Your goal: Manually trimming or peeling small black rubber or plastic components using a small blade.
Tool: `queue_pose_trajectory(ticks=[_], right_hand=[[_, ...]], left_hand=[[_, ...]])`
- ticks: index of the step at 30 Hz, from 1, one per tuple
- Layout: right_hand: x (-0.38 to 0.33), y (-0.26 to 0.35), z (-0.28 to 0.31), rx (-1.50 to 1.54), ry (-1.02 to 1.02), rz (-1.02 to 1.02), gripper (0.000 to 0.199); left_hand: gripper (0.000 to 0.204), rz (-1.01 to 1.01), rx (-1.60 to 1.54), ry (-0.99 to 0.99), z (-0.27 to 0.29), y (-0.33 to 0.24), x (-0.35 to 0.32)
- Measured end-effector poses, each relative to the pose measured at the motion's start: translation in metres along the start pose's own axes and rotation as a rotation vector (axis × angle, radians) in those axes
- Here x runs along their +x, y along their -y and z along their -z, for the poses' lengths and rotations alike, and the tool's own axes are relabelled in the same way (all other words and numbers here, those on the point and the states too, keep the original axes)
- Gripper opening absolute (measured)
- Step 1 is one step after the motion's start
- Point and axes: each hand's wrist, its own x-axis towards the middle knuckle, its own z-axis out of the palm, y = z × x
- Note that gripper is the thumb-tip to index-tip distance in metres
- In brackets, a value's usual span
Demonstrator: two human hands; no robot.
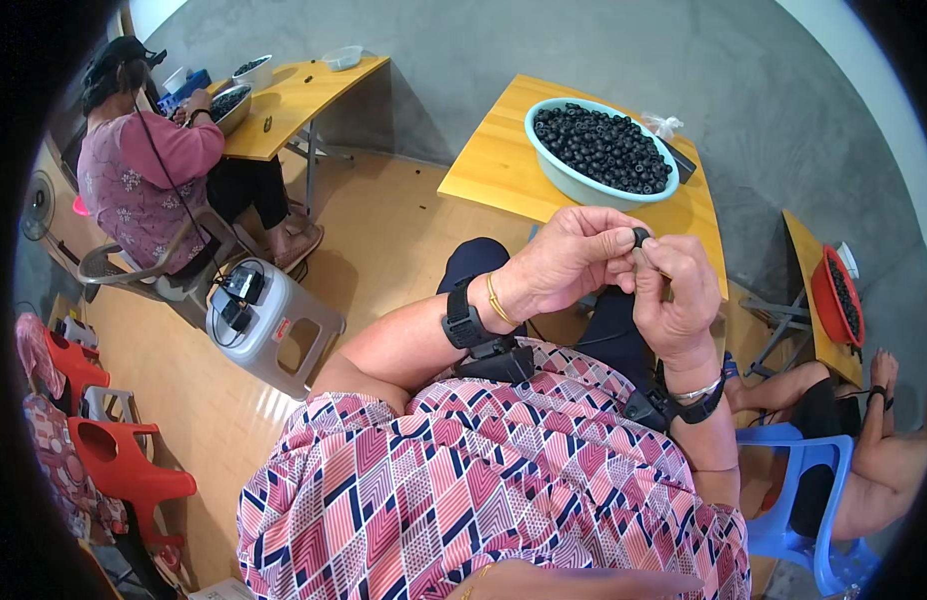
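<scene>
Between the fingertips of both hands is a small black ring-shaped part, pinched above my lap near the table's front edge. My left hand closes thumb and fingers on it from the left. From the right, my right hand holds it with thumb and forefinger, the other fingers curled. Just beyond my hands, a pale blue basin stands on the yellow table, heaped with black ring-shaped parts that look like the held one. Details of the held part are mostly covered by my fingers.
A clear plastic bag and a dark flat object lie behind the basin. A grey stool stands at left. Co-workers sit at left by another table and at right on a blue chair, near a red basin.
</scene>
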Motion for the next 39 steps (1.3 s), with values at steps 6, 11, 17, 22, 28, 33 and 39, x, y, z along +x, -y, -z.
queue_pose_trajectory(ticks=[6,11,17,22,28,33,39], right_hand=[[-0.002,-0.003,-0.001,-0.057,-0.02,0.037,0.02],[-0.007,-0.005,0.0,-0.053,0.001,0.014,0.016],[-0.014,-0.003,0.006,0.271,-0.008,-0.538,0.013],[-0.002,0.005,0.008,0.293,0.118,-0.602,0.016],[0.001,0.004,0.008,0.288,0.137,-0.652,0.018],[-0.001,0.003,0.008,0.295,0.148,-0.663,0.017],[-0.002,0.005,0.008,0.29,0.154,-0.651,0.016]], left_hand=[[0.021,-0.006,-0.006,0.046,0.004,0.001,0.004],[0.021,-0.02,-0.013,0.042,0.005,0.0,0.003],[0.019,-0.037,-0.012,0.053,0.004,-0.001,0.001],[0.02,-0.069,0.041,0.032,0.007,0.0,0.0],[0.023,-0.076,0.074,0.053,0.011,0.002,0.002],[0.023,-0.072,0.096,0.043,0.011,0.003,0.001],[0.021,-0.066,0.087,0.028,0.01,0.003,0.002]])
